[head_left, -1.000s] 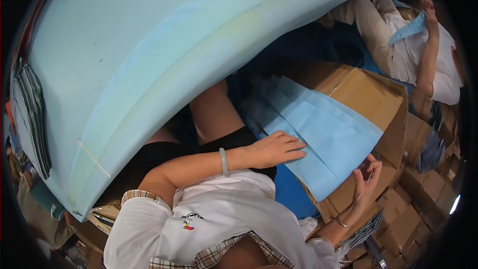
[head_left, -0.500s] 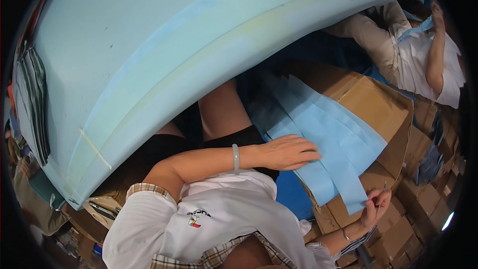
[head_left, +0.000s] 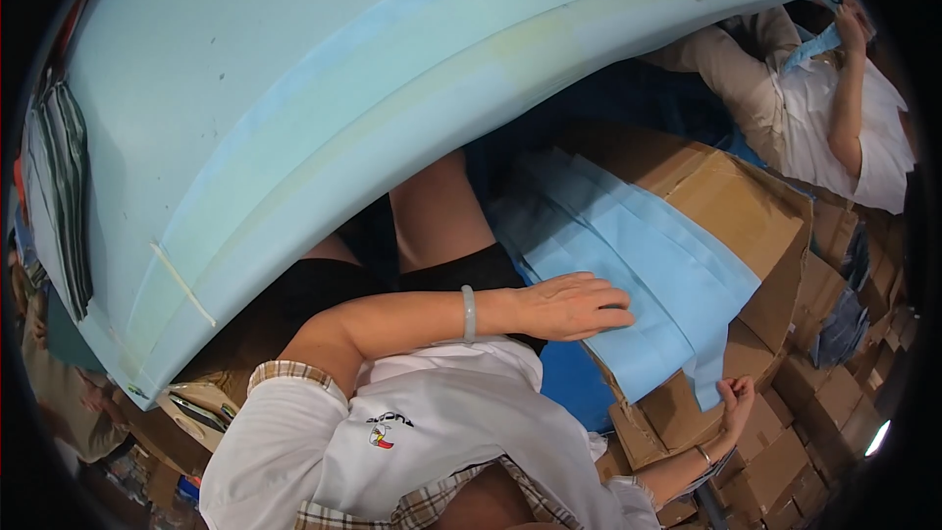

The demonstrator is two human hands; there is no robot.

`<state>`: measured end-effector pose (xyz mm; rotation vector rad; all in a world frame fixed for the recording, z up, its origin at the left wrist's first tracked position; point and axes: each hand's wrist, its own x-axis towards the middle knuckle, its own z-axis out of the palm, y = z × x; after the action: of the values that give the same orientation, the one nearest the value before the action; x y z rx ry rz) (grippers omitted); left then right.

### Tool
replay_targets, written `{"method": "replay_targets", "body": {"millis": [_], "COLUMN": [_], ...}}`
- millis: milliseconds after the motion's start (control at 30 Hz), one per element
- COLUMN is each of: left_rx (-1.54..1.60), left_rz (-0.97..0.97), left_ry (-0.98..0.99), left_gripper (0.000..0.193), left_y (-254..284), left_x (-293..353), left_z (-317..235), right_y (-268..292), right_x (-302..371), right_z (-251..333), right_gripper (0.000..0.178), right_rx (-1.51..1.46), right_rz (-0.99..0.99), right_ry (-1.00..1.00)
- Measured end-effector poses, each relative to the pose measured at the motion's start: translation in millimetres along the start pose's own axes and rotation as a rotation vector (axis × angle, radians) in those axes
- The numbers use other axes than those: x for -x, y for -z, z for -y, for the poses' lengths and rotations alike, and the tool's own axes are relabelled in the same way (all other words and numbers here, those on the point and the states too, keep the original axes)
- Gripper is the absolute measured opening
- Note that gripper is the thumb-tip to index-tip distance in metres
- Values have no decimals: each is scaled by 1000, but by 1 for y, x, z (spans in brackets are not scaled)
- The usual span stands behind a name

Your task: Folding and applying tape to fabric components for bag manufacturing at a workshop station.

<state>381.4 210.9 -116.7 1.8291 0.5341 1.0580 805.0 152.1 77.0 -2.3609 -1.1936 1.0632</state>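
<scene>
Pieces of light-blue fabric [head_left: 648, 275] lie overlapping across an open cardboard box [head_left: 731, 201] at my right side. My left hand [head_left: 574, 304], with a pale bangle at its wrist, reaches across my body to the fabric's near edge. Its fingers are bent and closed on the cloth; the fingertips are partly shaded. Farther right, my right hand [head_left: 736, 402] is closed at the lower corner of a narrow fabric strip [head_left: 708, 383]. The strip hangs over the box edge beside the larger panel. Whether a small thing sits inside the right fist is hidden.
A large pale-blue covered table [head_left: 324, 118] curves over my legs. Folded dark cloths [head_left: 64, 196] hang at its left edge. Another person [head_left: 834, 118] in white sits at the upper right, holding blue fabric. Stacked cardboard boxes [head_left: 780, 471] stand at the lower right.
The strip at my right hand has shifted up and in against the larger panel. A thin object that stuck out of my right hand no longer shows. My left hand has barely moved.
</scene>
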Motion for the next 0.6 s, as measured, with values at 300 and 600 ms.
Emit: {"method": "replay_targets", "body": {"millis": [300, 600], "left_rx": [23, -24], "left_rz": [28, -39], "left_ry": [-8, 60], "left_gripper": [32, 56], "left_y": [2, -6], "left_x": [-7, -47], "left_z": [-1, -9], "right_y": [1, -153], "right_x": [-40, -56], "right_z": [4, 213], "right_gripper": [31, 16], "right_rx": [325, 522], "right_rz": [-242, 44], "right_ry": [265, 634]}}
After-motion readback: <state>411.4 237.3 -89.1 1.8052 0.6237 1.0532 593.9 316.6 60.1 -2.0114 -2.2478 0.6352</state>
